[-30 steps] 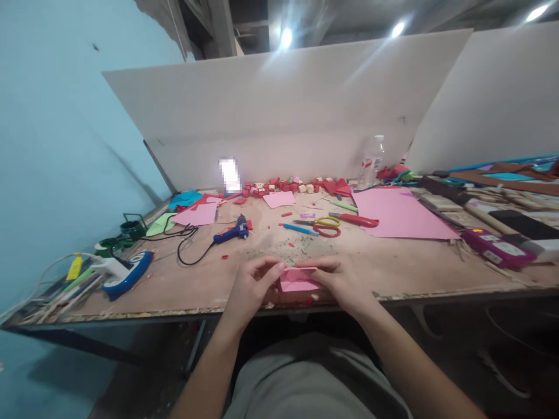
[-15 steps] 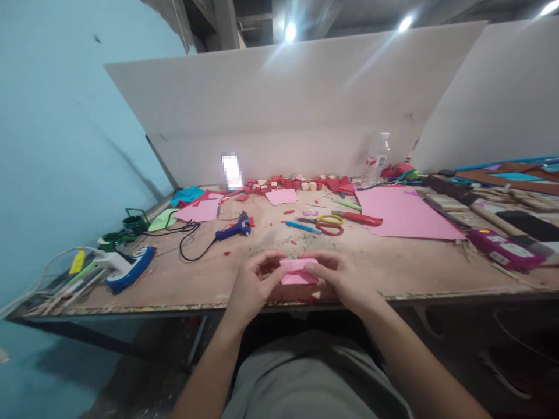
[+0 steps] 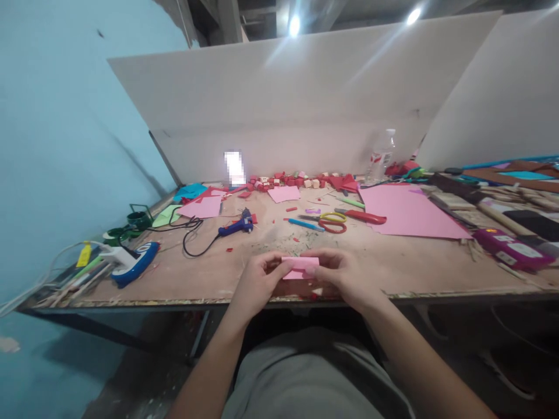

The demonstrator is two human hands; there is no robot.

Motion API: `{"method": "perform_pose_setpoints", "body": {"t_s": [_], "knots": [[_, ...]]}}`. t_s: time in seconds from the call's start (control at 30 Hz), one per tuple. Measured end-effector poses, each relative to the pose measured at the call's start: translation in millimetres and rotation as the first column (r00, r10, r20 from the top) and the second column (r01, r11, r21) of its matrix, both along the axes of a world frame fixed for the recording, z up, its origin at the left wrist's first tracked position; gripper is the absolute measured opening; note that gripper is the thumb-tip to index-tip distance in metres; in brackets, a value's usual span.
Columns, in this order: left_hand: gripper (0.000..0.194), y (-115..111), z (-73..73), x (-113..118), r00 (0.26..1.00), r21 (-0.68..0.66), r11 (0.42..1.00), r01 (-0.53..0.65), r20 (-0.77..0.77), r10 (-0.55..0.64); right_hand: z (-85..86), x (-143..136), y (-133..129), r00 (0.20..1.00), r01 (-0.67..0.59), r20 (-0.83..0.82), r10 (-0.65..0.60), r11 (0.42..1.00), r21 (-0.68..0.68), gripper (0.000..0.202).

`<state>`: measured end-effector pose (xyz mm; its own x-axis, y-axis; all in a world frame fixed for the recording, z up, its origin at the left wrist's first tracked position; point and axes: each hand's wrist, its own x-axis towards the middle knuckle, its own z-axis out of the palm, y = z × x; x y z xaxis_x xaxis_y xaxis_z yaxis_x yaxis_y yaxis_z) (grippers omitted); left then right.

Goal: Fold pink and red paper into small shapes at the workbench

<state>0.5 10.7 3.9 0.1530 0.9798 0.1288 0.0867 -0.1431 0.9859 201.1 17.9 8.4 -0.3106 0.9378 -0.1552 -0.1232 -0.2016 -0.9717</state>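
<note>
Between my hands, just above the front part of the table, is a small folded piece of pink paper (image 3: 300,273). My left hand (image 3: 261,278) pinches its left end, thumb in front and fingers behind. The right end is pinched the same way by my right hand (image 3: 343,276). A crease runs across the paper, with the upper part turned toward me. Beyond the hands lie scissors (image 3: 334,226) with yellow and red handles, a blue pen (image 3: 306,224) and a red-handled utility knife (image 3: 365,217).
A blue glue gun (image 3: 236,226) with its black cable lies left of centre, near a blue-and-white power strip (image 3: 136,265). Small red and pale blocks (image 3: 279,183) line the back, by a plastic bottle (image 3: 382,157). Right stand a large pink sheet (image 3: 410,212) and a purple packet (image 3: 510,249).
The upper part of the pink paper now looks flatter and more evenly folded over. Both hands keep their pinch on it. The whole view has shifted slightly.
</note>
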Motion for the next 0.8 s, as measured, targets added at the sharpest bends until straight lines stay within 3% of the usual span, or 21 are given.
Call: {"method": "perform_pose_setpoints", "body": {"t_s": [0.47,0.6,0.8], "knots": [[0.03,-2.6,1.4,-1.4,1.0,0.024,1.0,0.006,0.011,-0.007,-2.8,-0.9,0.9,0.997,0.078,0.009,-0.078,0.997,0.023,0.04],[0.044,-5.3,1.4,-2.7,0.999,0.043,0.999,0.012,0.035,-0.014,-3.1,-1.0,1.3,0.997,0.078,-0.024,-0.077,0.997,0.017,0.042],[0.028,-3.7,1.6,-2.1,0.998,0.038,0.999,-0.025,0.054,0.023,-0.4,-0.9,0.9,0.998,0.013,-0.068,-0.01,0.999,0.053,0.06]]}}
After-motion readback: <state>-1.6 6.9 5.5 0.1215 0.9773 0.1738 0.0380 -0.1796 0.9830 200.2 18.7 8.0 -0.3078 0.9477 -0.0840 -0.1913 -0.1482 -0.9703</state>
